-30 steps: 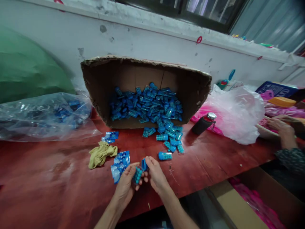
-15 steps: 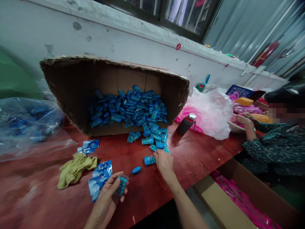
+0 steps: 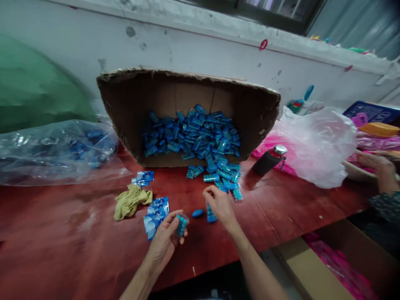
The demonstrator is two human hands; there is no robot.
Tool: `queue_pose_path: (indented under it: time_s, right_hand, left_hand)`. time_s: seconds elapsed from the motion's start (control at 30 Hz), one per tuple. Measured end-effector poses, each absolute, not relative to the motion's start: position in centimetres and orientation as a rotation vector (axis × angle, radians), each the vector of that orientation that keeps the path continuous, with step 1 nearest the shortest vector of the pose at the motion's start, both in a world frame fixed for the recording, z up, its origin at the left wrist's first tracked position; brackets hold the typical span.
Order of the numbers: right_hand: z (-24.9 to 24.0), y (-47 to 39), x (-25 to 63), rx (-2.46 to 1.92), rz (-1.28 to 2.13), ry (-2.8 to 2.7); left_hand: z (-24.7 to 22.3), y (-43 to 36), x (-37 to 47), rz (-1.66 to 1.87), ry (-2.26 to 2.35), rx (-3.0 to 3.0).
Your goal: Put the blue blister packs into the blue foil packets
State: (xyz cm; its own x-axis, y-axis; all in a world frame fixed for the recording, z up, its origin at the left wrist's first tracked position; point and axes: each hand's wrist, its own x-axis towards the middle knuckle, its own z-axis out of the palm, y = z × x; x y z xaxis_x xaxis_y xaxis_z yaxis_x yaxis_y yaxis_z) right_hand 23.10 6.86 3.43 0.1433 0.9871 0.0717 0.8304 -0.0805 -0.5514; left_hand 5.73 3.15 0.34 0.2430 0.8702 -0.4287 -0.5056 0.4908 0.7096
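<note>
My left hand [image 3: 168, 234] is wrapped round a clear container of teal balls [image 3: 181, 225] with no lid visible on it. A blue oval lid [image 3: 197, 213] lies on the red table between my hands. My right hand [image 3: 221, 205] is just above the table, fingertips pressed together; whatever they hold, if anything, is too small to make out. Partly behind that hand lies a capped container [image 3: 211, 214]. Beyond it, several blue-capped containers [image 3: 222, 175] spill out of a cardboard box [image 3: 265, 104] lying on its side.
Blue packets [image 3: 156, 214] and a yellow-green cloth [image 3: 133, 202] lie on the left, near a clear plastic bag [image 3: 56, 154]. On the right are a dark bottle [image 3: 268, 160], a white bag [image 3: 321, 146] and another person's hand [image 3: 376, 164]. An open carton [image 3: 308, 271] is below the table edge.
The view has turned left, so things appear further right. My right hand has lifted slightly off the capped container, which now points a different way. My left hand keeps its container.
</note>
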Motion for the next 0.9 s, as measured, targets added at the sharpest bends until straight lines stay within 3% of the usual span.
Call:
queue_pose_path:
  time_s: [0.17, 0.43, 0.67, 0.9]
  right_hand:
    - [3.8, 3.8, 18.5, -1.417, 0.866, -1.62]
    - [2.6, 3.4, 19.3, -1.374, 0.685, -1.542]
    - [-0.6, 1.7, 22.5, -1.714, 0.204, -2.028]
    - [0.1, 4.3, 22.8, -1.94, 0.023, -1.925]
  left_hand:
    - [-0.1, 3.1, 6.2, 1.002, 0.894, 0.528]
    - [-0.1, 3.3, 5.5, 1.022, 0.889, 0.473]
    - [0.0, 3.1, 2.8, 1.039, 0.765, 0.389]
    - [0.6, 2.8, 1.8, 1.064, 0.818, 0.347]
